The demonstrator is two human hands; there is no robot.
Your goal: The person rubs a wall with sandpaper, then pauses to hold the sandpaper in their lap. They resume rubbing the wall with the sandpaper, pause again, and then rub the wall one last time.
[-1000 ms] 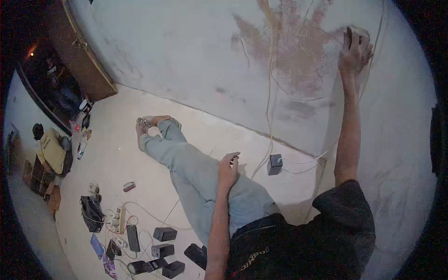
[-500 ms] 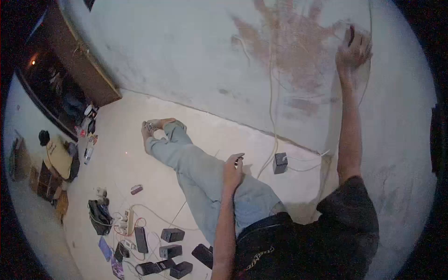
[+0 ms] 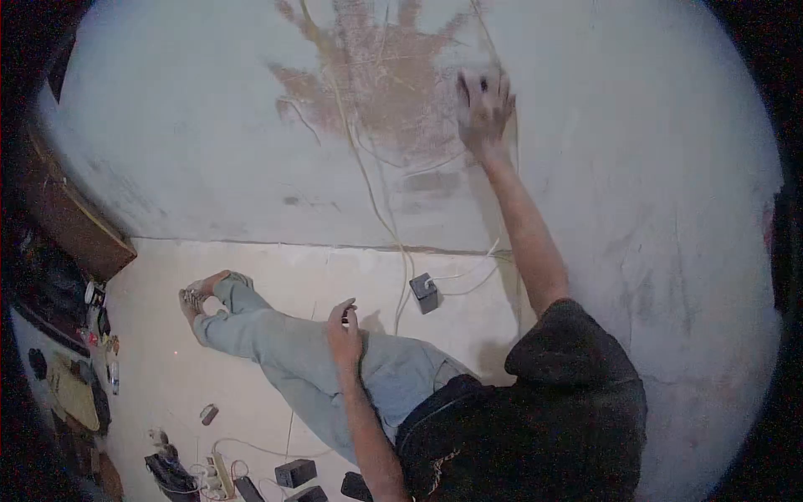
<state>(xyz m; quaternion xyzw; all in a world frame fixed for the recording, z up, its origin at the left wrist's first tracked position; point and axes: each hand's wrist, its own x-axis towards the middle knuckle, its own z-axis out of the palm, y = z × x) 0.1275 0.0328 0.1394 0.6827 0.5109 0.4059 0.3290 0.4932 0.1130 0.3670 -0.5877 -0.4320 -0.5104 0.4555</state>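
Observation:
My right hand is raised against the white wall, at the right edge of a rough brown patch of bare surface. Its fingers are stretched and apart; whether anything lies under the palm is hidden. A thin pale cable runs down the wall across the patch. Over my outstretched legs in grey-blue trousers, my left hand hovers or rests near the thigh. Its fingers are loosely bent with a gap between them, and I see nothing held. Beyond that hand, a black charger block with a white plug sits on the floor.
At the lower left, a power strip, a dark bag and black boxes lie among cables. A small item sits on the tiles. A brown door and another person are at the far left.
The view has swung right and turned, shifting everything leftward. My right hand stays on the wall beside the patch, its fingers now more upright. My left hand keeps its place by the thigh.

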